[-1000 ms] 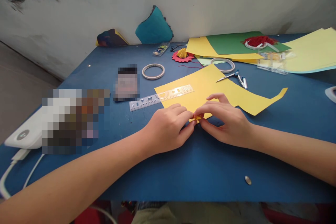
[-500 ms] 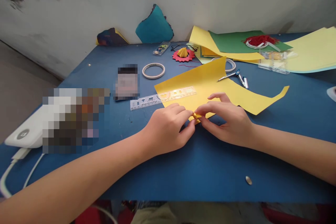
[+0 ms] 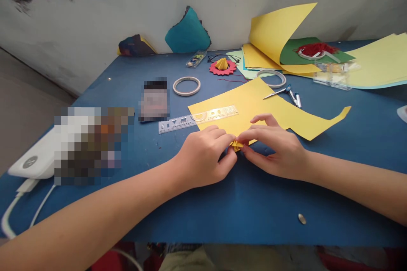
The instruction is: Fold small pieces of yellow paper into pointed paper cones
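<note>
Between the fingertips of both hands is a small folded piece of yellow paper (image 3: 237, 145), partly hidden by the fingers. My left hand (image 3: 208, 154) pinches it from the left, thumb below and fingers above. From the right, my right hand (image 3: 275, 146) pinches its other end with thumb and forefinger, another finger raised. Just beyond the hands lies a cut yellow sheet (image 3: 244, 97) with a narrow strip at its right end. A clear stencil ruler (image 3: 199, 118) rests across the sheet's left part.
A compass (image 3: 280, 92) lies right of the sheet. Tape rolls (image 3: 186, 86) sit beyond. Near the wall are a red-and-yellow paper piece (image 3: 222, 66), glasses (image 3: 224, 57), a curled yellow sheet (image 3: 276, 29) and red thread (image 3: 318, 48). A white power bank (image 3: 34, 156) with cables stands left.
At the back, the yellow sheet has curled upward, and the cut sheet's far edge has dropped flatter, uncovering more of a tape roll. The folded paper has shifted slightly between my fingers.
</note>
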`<move>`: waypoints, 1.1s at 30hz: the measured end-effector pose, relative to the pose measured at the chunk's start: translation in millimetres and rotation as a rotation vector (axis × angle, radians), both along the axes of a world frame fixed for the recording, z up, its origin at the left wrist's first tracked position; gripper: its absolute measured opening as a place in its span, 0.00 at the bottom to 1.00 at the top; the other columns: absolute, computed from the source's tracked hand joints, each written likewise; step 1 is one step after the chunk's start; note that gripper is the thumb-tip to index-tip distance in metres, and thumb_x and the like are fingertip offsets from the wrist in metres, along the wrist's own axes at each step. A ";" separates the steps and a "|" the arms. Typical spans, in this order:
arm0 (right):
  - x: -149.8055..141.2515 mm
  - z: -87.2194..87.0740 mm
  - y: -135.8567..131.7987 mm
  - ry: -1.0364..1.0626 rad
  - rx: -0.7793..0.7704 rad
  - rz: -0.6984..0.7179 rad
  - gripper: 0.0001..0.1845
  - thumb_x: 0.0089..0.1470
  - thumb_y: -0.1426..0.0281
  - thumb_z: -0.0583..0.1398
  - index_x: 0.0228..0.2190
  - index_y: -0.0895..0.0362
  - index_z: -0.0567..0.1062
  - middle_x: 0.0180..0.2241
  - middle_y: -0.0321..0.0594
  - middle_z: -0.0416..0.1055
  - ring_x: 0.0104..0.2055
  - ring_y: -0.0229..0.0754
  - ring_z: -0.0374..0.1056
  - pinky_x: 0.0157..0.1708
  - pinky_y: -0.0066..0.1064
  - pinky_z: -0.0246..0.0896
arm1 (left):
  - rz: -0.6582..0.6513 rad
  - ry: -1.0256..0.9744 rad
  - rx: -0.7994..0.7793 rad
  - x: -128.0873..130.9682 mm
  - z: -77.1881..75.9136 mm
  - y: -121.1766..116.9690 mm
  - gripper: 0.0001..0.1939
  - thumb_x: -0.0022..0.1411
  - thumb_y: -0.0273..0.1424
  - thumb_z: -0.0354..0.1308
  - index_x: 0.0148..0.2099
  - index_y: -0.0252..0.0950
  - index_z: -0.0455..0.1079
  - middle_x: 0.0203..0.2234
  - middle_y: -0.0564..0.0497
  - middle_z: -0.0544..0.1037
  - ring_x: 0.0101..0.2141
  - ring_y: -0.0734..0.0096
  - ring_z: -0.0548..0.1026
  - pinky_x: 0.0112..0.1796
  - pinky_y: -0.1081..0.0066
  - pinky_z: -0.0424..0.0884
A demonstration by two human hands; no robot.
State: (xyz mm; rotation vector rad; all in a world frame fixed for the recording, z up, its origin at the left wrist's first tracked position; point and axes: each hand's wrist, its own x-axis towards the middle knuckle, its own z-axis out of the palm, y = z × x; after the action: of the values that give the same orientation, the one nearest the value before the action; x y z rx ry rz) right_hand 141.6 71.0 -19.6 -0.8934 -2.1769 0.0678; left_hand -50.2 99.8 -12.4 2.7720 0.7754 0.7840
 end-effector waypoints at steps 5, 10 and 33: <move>-0.1 -0.7 0.6 0.003 0.000 0.015 0.08 0.53 0.77 0.58 0.36 0.54 0.67 0.27 0.31 0.72 0.25 0.31 0.67 0.46 0.38 0.59 | -0.014 -0.072 0.017 0.4 -0.4 -0.3 0.09 0.59 0.25 0.48 0.34 0.32 0.70 0.24 0.49 0.74 0.27 0.70 0.69 0.29 0.70 0.68; -0.7 1.0 0.2 -0.003 0.006 -0.005 0.08 0.54 0.77 0.58 0.36 0.54 0.67 0.26 0.31 0.72 0.25 0.32 0.67 0.46 0.37 0.59 | -0.015 -0.145 0.052 0.0 -1.9 2.9 0.09 0.58 0.23 0.49 0.36 0.30 0.71 0.26 0.48 0.75 0.29 0.70 0.71 0.31 0.69 0.70; -2.4 -0.6 2.1 0.007 0.057 -0.115 0.06 0.53 0.76 0.58 0.34 0.55 0.67 0.25 0.33 0.72 0.25 0.35 0.67 0.41 0.38 0.60 | -0.004 -0.128 -0.006 -0.2 3.1 3.1 0.10 0.61 0.27 0.51 0.42 0.29 0.70 0.30 0.47 0.76 0.33 0.68 0.71 0.37 0.67 0.70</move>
State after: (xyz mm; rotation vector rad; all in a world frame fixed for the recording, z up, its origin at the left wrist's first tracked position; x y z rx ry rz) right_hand 139.2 73.2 -20.3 -0.9827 -2.1060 -0.0477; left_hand -50.3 102.9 -9.3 2.6857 0.7461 0.9456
